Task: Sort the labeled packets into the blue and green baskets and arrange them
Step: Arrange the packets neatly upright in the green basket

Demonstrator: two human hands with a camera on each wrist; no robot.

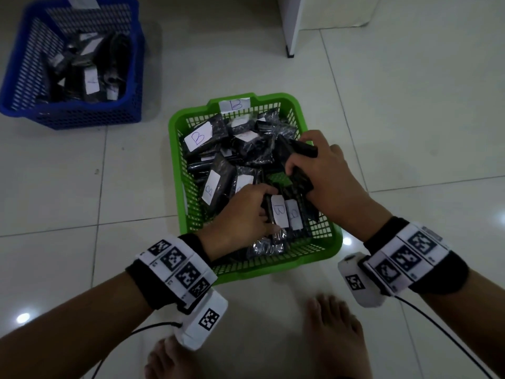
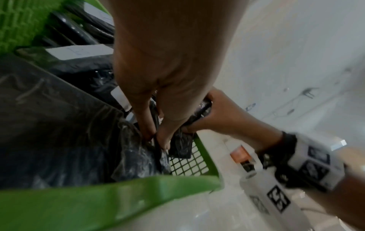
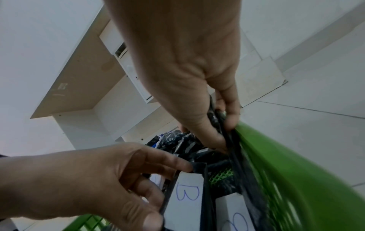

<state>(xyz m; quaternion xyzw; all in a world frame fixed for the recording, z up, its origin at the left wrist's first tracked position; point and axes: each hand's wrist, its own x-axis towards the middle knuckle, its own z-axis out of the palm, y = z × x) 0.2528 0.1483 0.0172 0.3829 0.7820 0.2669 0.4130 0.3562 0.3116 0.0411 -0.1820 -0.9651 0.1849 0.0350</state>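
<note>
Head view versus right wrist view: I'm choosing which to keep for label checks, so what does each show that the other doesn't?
Only the head view shows the blue basket, the B tag on the green basket and many labels. Only the right wrist view shows white shelving. Both show the left hand gripping a B packet and the right hand gripping black packets.

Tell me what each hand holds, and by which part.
Left hand grips a B-labeled packet by its left edge. Right hand grips black packets by their upper ends, over the green basket.
</note>
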